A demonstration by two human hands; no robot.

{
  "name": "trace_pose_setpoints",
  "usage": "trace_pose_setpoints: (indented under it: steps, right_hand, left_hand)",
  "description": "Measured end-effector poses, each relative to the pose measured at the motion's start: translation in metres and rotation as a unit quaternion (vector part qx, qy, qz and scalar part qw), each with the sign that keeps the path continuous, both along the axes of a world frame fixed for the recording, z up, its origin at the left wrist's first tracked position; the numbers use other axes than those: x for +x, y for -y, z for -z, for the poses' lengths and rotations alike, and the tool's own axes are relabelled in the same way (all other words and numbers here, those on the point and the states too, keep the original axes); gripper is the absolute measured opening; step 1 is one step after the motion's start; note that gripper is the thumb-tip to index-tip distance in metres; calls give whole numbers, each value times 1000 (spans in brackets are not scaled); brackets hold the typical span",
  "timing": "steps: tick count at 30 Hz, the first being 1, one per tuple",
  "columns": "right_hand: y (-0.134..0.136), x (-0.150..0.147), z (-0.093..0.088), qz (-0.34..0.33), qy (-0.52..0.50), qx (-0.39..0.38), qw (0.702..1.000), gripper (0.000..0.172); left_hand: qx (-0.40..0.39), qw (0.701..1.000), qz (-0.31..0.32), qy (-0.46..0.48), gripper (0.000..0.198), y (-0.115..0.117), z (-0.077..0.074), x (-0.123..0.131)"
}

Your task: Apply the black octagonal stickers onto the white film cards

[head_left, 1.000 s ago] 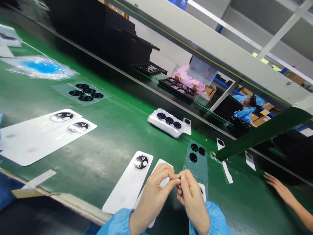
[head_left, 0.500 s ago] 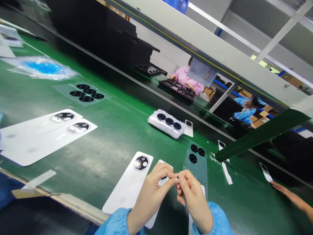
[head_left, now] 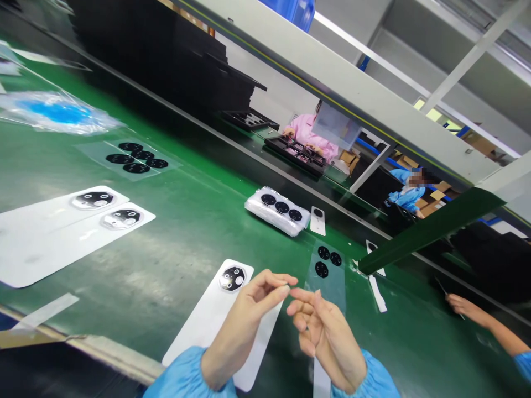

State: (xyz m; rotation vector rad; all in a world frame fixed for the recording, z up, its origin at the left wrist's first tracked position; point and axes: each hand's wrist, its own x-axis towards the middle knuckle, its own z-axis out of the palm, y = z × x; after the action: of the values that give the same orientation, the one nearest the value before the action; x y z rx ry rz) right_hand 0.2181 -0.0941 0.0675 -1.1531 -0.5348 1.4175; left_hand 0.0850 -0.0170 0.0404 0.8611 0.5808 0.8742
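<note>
Watching from afar through the head camera, I have the left hand [head_left: 246, 318] with thumb and index finger closed to a narrow pinch, a small dark piece [head_left: 287, 285] sitting right between their tips. The right hand [head_left: 329, 334] is loosely open, its fingers half curled, its index fingertip at the left thumb; I cannot tell whether it touches the piece. Under the left hand, a white phone back panel [head_left: 257, 359] lies partly hidden, a second white panel [head_left: 201, 315] just beside it. Beyond the right hand, a clear film sheet [head_left: 329, 293] carries three black lens discs [head_left: 321, 270], any print on them too small for me to read. Farther off sits a plastic-wrapped stack [head_left: 269, 221]; to the right, a co-worker's hand [head_left: 464, 308] holds something thin.
</note>
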Motion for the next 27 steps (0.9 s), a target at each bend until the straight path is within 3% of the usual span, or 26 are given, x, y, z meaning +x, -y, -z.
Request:
trace_pose_setpoints:
  steps: [5,11,17,23,27]
  right_hand:
    - [6,9,4,74,-1,-8,997,32]
    - [14,10,4,30,-42,-4,999,34]
    - [21,11,6,14,-46,-17,999,37]
    - [22,10,8,8,-11,-21,1000,40]
    - [22,10,9,10,7,-31,999,40]
  left_hand:
    - [11,1000,-3,4,21,-4,-10,-8]
    - [97,988,105,-61,16,4,-10,1]
    - [91,982,151,-65,40,14,-9,14]
    - [37,981,188,-25,27,19,-12,17]
    - [72,984,147,-76,21,19,-11,18]
